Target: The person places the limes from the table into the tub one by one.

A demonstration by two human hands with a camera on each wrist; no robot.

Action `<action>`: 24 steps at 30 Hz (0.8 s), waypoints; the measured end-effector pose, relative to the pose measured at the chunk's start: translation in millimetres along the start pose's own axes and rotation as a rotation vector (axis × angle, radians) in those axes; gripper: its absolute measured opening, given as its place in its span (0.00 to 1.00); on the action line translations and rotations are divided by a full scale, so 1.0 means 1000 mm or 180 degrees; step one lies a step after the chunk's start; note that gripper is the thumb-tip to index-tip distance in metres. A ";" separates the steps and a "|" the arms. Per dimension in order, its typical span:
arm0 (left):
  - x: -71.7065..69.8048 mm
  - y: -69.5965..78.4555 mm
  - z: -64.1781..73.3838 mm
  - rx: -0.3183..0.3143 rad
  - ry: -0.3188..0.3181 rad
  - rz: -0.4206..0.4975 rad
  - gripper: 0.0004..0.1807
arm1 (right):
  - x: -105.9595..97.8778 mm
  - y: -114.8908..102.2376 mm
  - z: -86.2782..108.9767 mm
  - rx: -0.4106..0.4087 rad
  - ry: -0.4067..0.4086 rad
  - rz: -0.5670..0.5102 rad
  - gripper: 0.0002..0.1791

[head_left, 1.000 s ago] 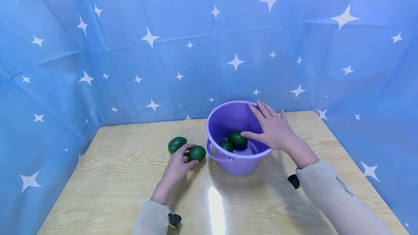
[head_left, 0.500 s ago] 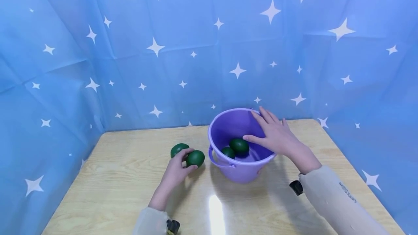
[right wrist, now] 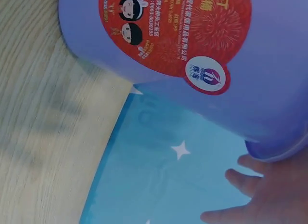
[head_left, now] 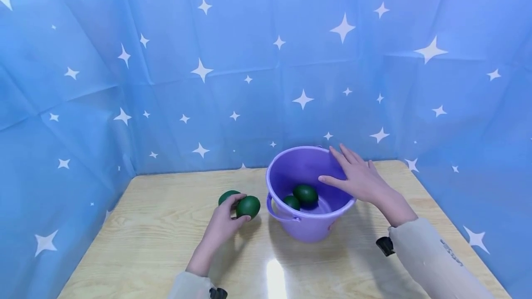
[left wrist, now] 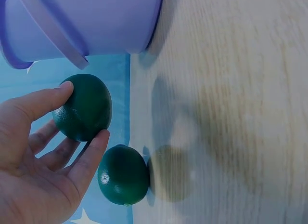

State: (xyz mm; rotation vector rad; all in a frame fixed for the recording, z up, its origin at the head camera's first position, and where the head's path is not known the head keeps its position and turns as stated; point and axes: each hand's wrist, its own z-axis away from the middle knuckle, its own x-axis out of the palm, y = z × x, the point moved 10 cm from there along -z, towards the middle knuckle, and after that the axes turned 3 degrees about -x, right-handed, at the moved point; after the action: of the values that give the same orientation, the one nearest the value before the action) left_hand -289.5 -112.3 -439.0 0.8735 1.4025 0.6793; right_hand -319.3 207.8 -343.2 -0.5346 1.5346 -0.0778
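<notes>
In the head view my left hand (head_left: 223, 226) holds a glossy dark green, egg-shaped fruit (head_left: 248, 207) between thumb and fingertips, left of a purple bucket (head_left: 307, 230). The left wrist view has this fruit (left wrist: 86, 108) raised off the table, near the bucket's handle (left wrist: 53, 31). Partly hidden behind the hand, a second green fruit (head_left: 227, 196) lies on the table; it shows whole (left wrist: 123, 175) in the left wrist view. Inside the bucket lie two more green fruits, a larger-looking one (head_left: 305, 194) and a smaller-looking one (head_left: 292, 202). My right hand (head_left: 362, 180) is at the bucket's right rim, fingers spread.
The bucket stands on a pale wood-grain table (head_left: 158, 225), towards its far edge. A blue curtain (head_left: 257, 59) with white stars hangs behind and at both sides. The bucket's right side carries a red label (right wrist: 183, 31).
The head view has tilted up, so everything sits lower in it. The left hand has drawn the held fruit slightly away from the bucket, now overlapping the one behind. The right hand stays at the rim.
</notes>
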 end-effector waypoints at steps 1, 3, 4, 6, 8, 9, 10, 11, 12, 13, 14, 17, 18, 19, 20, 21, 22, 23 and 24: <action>-0.001 0.001 0.000 0.0008 0.0011 0.0014 0.30 | 0.000 0.001 0.000 0.0012 -0.0007 -0.0007 0.55; -0.003 0.004 0.001 0.0041 0.0033 0.0045 0.30 | 0.001 0.002 0.000 0.0037 -0.0021 -0.0016 0.55; -0.004 0.005 0.001 0.0060 0.0046 0.0057 0.30 | 0.002 0.002 0.000 0.0049 -0.0024 -0.0024 0.55; -0.006 0.008 0.002 0.0077 0.0063 0.0070 0.29 | 0.003 0.002 0.000 0.0073 -0.0025 -0.0022 0.55; -0.008 0.010 0.003 0.0085 0.0077 0.0074 0.29 | 0.004 0.002 0.000 0.0095 -0.0016 0.0005 0.56; -0.009 0.010 0.003 0.0083 0.0090 0.0075 0.29 | 0.005 0.001 0.000 0.0101 -0.0010 0.0021 0.56; -0.010 0.011 0.004 0.0080 0.0105 0.0073 0.29 | 0.006 0.001 -0.001 0.0099 -0.0006 0.0039 0.56; -0.012 0.012 0.004 0.0072 0.0120 0.0079 0.29 | 0.006 0.000 -0.001 0.0102 -0.0008 0.0063 0.56; -0.013 0.013 0.005 0.0064 0.0137 0.0084 0.29 | 0.007 0.000 -0.001 0.0102 -0.0014 0.0081 0.56; -0.014 0.013 0.005 0.0055 0.0152 0.0086 0.29 | 0.008 0.000 -0.001 0.0104 -0.0019 0.0089 0.56; -0.015 0.014 0.005 0.0044 0.0166 0.0085 0.30 | 0.008 -0.001 -0.001 0.0101 -0.0017 0.0095 0.56; -0.019 0.018 0.007 0.0043 0.0202 0.0065 0.30 | 0.009 -0.001 -0.001 0.0106 -0.0017 0.0109 0.56; -0.020 0.019 0.007 0.0047 0.0215 0.0062 0.30 | 0.008 -0.001 -0.001 0.0107 -0.0013 0.0107 0.56; -0.021 0.021 0.008 0.0065 0.0221 0.0064 0.30 | 0.008 -0.001 -0.001 0.0110 -0.0012 0.0106 0.56; -0.022 0.023 0.008 0.0073 0.0228 0.0075 0.30 | 0.008 -0.001 -0.001 0.0111 -0.0009 0.0110 0.56; -0.023 0.025 0.009 0.0087 0.0236 0.0096 0.30 | 0.007 0.000 0.000 0.0115 -0.0006 0.0111 0.57; -0.024 0.027 0.009 0.0099 0.0240 0.0120 0.30 | 0.007 0.001 0.000 0.0120 0.0003 0.0109 0.57; -0.025 0.028 0.009 0.0120 0.0242 0.0147 0.30 | 0.006 0.001 0.001 0.0125 0.0012 0.0100 0.57; -0.025 0.030 0.009 0.0133 0.0240 0.0183 0.30 | 0.006 0.002 0.001 0.0132 0.0022 0.0102 0.57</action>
State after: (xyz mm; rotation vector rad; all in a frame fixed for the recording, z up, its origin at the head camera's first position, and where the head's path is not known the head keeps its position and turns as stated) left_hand -279.6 -118.7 -400.5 0.9322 1.4678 0.7354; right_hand -318.7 207.9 -349.9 -0.4770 1.5446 -0.0867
